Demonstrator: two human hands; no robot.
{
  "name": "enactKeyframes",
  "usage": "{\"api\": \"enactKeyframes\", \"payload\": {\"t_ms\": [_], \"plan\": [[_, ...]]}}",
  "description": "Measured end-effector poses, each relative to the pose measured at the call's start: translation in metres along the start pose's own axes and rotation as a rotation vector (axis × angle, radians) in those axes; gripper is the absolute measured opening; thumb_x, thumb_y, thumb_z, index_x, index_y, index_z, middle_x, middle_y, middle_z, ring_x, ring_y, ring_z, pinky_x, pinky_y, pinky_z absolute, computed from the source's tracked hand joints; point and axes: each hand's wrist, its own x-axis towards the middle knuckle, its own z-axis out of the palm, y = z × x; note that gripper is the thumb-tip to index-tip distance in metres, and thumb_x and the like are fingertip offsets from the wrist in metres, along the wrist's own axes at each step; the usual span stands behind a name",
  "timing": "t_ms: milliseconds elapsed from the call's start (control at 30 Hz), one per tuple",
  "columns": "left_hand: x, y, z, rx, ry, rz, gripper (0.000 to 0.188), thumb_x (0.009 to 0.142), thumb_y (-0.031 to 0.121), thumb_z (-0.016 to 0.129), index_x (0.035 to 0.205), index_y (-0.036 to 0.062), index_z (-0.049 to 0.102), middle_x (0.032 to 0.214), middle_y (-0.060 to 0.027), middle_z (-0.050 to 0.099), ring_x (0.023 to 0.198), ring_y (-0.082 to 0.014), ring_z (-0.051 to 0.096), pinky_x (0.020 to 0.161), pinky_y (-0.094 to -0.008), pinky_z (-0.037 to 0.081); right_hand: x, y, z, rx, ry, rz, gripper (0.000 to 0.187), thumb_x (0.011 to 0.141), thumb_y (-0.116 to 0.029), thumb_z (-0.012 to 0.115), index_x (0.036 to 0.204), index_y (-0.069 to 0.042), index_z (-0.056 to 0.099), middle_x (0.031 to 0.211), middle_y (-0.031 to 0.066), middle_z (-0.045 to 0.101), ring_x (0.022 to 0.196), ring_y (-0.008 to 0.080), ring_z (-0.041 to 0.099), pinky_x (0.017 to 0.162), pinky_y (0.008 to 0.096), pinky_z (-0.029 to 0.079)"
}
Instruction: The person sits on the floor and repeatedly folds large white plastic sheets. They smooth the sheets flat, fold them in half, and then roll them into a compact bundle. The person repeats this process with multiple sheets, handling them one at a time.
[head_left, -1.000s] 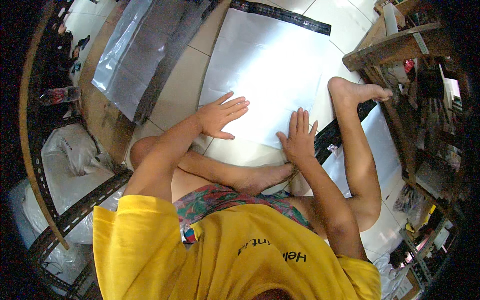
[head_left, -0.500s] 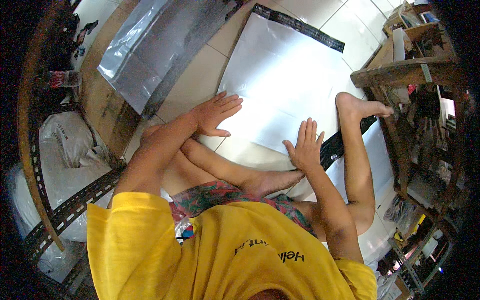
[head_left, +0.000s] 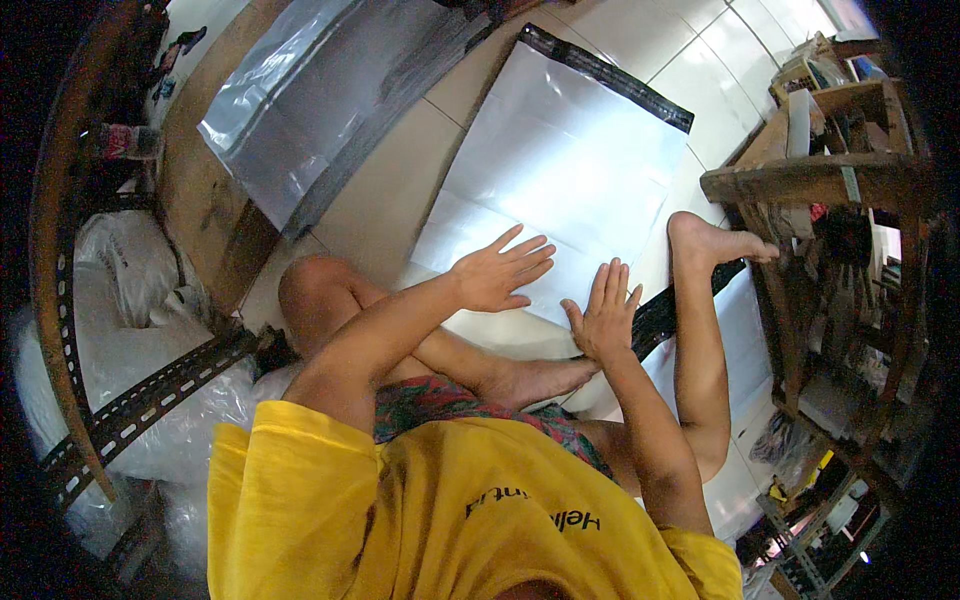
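A flat white-silver plastic mailing bag (head_left: 570, 140) with a black strip along its far edge lies on the tiled floor in front of me. My left hand (head_left: 500, 272) is over its near part, fingers stretched out and spread, holding nothing. My right hand (head_left: 605, 312) lies open at the bag's near right corner, palm down with its fingers pointing away from me. Whether both palms press on the plastic I cannot tell. Another white sheet with a black band (head_left: 655, 318) is partly hidden under my right leg.
On the left, more silver plastic bags (head_left: 310, 120) rest on a wooden board (head_left: 205, 215). A wooden shelf (head_left: 800, 180) with assorted things stands at the right. Plastic-wrapped bundles (head_left: 130, 270) and a perforated metal bar (head_left: 150, 405) are at the lower left.
My left hand has moved right, from the bag's left edge to over its near part. The right hand has stayed at the near right corner. The view has shifted slightly.
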Motion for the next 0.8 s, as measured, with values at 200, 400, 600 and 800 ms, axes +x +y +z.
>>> {"api": "enactKeyframes", "payload": {"t_ms": [200, 400, 600, 800], "plan": [[0.001, -0.002, 0.005, 0.008, -0.037, 0.011, 0.079, 0.096, 0.053, 0.054, 0.154, 0.0018, 0.037, 0.166, -0.0139, 0.027, 0.157, -0.0289, 0.014, 0.127, -0.0544, 0.007, 0.007, -0.009, -0.027, -0.06, -0.021, -0.014, 0.088, 0.096, -0.058, 0.054, 0.149, 0.009, 0.036, 0.158, 0.0303, 0.032, 0.15, 0.0434, 0.025, 0.118, 0.0691, 0.013], [0.003, -0.007, 0.016, 0.01, -0.041, 0.009, 0.079, 0.094, 0.057, 0.054, 0.153, 0.0064, 0.042, 0.162, -0.0169, 0.033, 0.154, -0.0334, 0.021, 0.127, -0.0545, 0.011, 0.097, -0.057, -0.075, 0.366, 0.217, -0.338, 0.057, 0.091, -0.025, 0.064, 0.137, 0.004, 0.049, 0.145, 0.0256, 0.048, 0.141, 0.0434, 0.038, 0.118, 0.0596, 0.026], [-0.005, -0.004, 0.034, -0.322, -0.185, -0.135, 0.073, 0.098, 0.058, 0.05, 0.153, 0.0117, 0.041, 0.159, -0.016, 0.039, 0.147, -0.037, 0.036, 0.122, -0.0533, 0.026, 0.185, -0.116, -0.046, 0.298, 0.097, -1.227, 0.07, 0.092, -0.04, 0.055, 0.146, 0.003, 0.045, 0.154, 0.0191, 0.045, 0.145, 0.034, 0.039, 0.122, 0.0525, 0.027], [0.004, -0.003, 0.005, -0.141, -0.21, -0.059, 0.077, 0.097, 0.056, 0.052, 0.156, 0.0094, 0.035, 0.165, -0.0094, 0.031, 0.153, -0.0298, 0.023, 0.124, -0.0567, 0.019, 0.224, -0.107, -0.046, 0.143, 0.022, -1.32, 0.072, 0.096, -0.05, 0.049, 0.15, -0.003, 0.044, 0.159, 0.0135, 0.04, 0.151, 0.0263, 0.031, 0.126, 0.0494, 0.019]]}}
